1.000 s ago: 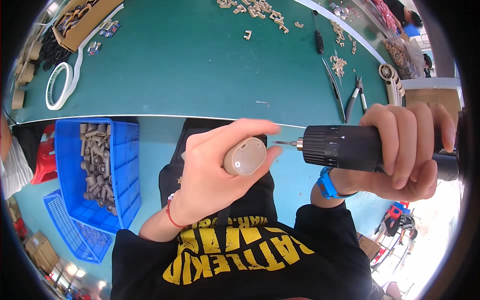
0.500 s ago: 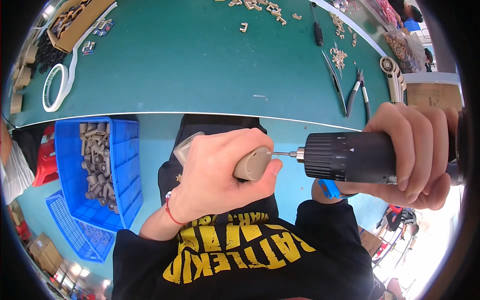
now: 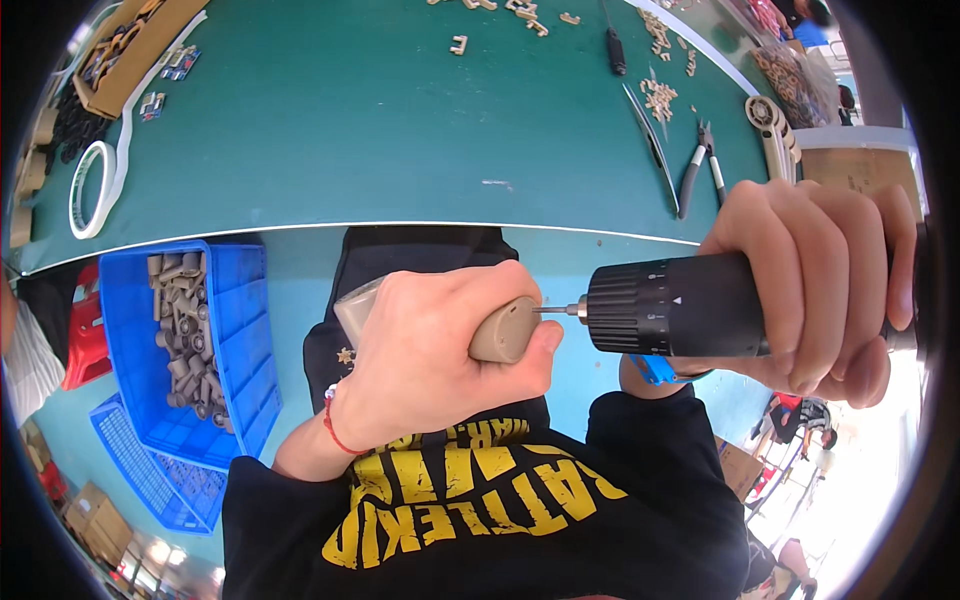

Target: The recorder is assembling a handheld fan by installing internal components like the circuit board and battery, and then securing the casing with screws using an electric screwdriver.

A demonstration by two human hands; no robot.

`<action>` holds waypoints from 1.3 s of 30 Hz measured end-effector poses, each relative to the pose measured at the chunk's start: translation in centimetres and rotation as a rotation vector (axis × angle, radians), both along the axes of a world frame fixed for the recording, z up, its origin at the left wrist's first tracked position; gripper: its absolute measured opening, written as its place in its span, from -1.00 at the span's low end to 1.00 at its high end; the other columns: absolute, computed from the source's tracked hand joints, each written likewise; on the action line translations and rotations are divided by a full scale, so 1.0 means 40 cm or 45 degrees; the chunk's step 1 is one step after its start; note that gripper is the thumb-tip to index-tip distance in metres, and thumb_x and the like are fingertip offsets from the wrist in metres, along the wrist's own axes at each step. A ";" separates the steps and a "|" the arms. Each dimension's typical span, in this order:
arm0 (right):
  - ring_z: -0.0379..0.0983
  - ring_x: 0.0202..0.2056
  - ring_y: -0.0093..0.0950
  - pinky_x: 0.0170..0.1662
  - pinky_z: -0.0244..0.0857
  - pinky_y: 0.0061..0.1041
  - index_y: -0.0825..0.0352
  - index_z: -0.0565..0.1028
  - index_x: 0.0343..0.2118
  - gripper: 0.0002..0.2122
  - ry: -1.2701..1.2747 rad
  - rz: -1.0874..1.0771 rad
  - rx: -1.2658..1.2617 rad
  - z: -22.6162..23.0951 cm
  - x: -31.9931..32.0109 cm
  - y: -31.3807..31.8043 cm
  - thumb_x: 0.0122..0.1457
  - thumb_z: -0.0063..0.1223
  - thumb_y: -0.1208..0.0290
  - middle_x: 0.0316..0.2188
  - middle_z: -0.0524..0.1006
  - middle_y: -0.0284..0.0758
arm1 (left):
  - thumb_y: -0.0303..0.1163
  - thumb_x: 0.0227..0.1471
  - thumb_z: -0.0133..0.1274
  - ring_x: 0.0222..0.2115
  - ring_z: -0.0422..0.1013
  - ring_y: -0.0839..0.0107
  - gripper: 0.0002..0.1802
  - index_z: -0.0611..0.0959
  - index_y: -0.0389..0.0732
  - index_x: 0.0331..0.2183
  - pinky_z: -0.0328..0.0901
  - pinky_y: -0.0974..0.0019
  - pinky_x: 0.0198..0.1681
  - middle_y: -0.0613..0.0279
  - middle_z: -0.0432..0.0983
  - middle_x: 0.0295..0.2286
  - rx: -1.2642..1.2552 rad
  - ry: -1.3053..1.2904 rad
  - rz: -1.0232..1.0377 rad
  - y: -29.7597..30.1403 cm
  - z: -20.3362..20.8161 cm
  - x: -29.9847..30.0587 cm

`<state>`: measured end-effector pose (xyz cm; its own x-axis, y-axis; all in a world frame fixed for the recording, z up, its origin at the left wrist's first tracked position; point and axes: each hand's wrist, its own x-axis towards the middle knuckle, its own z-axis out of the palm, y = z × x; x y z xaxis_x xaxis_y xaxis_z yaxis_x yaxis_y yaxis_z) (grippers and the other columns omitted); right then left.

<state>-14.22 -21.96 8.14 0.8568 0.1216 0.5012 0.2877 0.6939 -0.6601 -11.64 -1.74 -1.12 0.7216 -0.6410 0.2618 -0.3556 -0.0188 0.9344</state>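
My left hand (image 3: 425, 365) is wrapped round a beige plastic housing (image 3: 508, 330), whose oblong end face points right. A paler, wider part of it (image 3: 357, 310) sticks out beyond the knuckles. In my right hand (image 3: 825, 290) is a black electric screwdriver (image 3: 670, 308), held level with its fingers around the body. Its thin bit (image 3: 553, 310) meets the upper edge of the end face, close to my left thumb and forefinger. Whether a screw sits at the tip is too small to tell. The housing is held above my lap, in front of the table edge.
A blue crate (image 3: 255, 350) of grey-brown plastic parts stands at left. On the green table (image 3: 330, 130) lie a tape roll (image 3: 92, 190), tweezers (image 3: 652, 145), cutting pliers (image 3: 700, 165), a screwdriver (image 3: 615, 50), small beige pieces (image 3: 658, 100) and a handheld fan (image 3: 772, 135).
The screwdriver has come slightly closer to the housing, so less of its bit shows. My grip on both things is unchanged. The table and crate have shifted left in view.
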 end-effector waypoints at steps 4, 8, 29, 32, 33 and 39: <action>0.39 -0.74 -0.54 -0.61 0.37 -0.61 0.27 0.32 -0.40 -0.73 -0.172 -0.150 -0.038 0.032 -0.031 -0.014 -0.14 0.17 0.64 -0.72 0.41 -0.40 | -0.41 -0.28 0.22 -0.70 0.36 0.21 -0.81 0.52 -0.19 -0.55 0.25 0.32 -0.63 0.17 0.38 -0.69 -0.025 0.005 -0.077 -0.041 0.033 0.007; 0.18 -0.74 -0.54 -0.67 0.03 -0.54 0.29 0.26 -0.43 -0.71 0.198 -0.573 0.172 -0.003 -0.097 -0.001 -0.12 0.17 0.67 -0.65 0.29 -0.32 | -0.28 -0.23 0.20 -0.69 0.33 0.17 -0.74 0.53 -0.24 -0.51 0.22 0.31 -0.57 0.07 0.37 -0.68 0.106 -0.137 0.000 -0.087 -0.005 -0.011; 0.41 -0.68 -0.51 -0.56 0.31 -0.53 0.39 0.41 -0.42 -0.69 0.631 -1.713 -1.246 0.032 -0.236 -0.135 -0.21 0.26 0.37 -0.63 0.47 -0.33 | -0.06 0.04 -0.12 -0.70 0.12 0.45 -0.67 0.35 -0.07 -0.58 0.05 0.37 -0.67 0.36 0.15 -0.71 0.131 1.225 -0.777 -0.147 -0.047 -0.060; 0.47 -0.50 -0.19 -0.39 0.36 -0.31 0.38 0.43 -0.36 -0.58 0.595 -1.959 -1.747 -0.034 -0.189 -0.310 -0.22 0.31 0.21 -0.56 0.51 -0.16 | -0.10 0.04 -0.11 -0.71 0.13 0.47 -0.66 0.35 -0.12 -0.59 0.04 0.41 -0.71 0.35 0.17 -0.72 -0.045 1.353 -0.750 -0.169 -0.056 -0.057; 0.48 -0.44 -0.09 -0.33 0.35 -0.25 0.38 0.43 -0.34 -0.54 0.732 -1.981 -1.802 -0.036 -0.171 -0.354 -0.22 0.33 0.14 -0.52 0.52 -0.10 | -0.10 0.04 -0.11 -0.71 0.13 0.47 -0.66 0.35 -0.12 -0.59 0.04 0.41 -0.71 0.35 0.17 -0.72 -0.037 1.374 -0.723 -0.170 -0.055 -0.049; 0.48 -0.35 -0.11 -0.27 0.33 -0.24 0.33 0.37 -0.23 -0.49 0.865 -2.014 -1.971 -0.110 -0.047 -0.571 -0.09 0.28 0.04 -0.43 0.52 -0.10 | -0.18 0.11 -0.14 -0.74 0.07 0.47 -0.64 0.32 -0.15 -0.62 -0.02 0.40 -0.73 0.29 0.16 -0.74 -0.374 1.471 -1.105 -0.174 -0.062 -0.013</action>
<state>-16.11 -44.80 3.74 0.5752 -0.6996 0.4239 -0.5074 -0.7116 -0.4859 -12.18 -8.68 -3.62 0.0422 -0.9990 0.0154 0.7725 0.0424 0.6336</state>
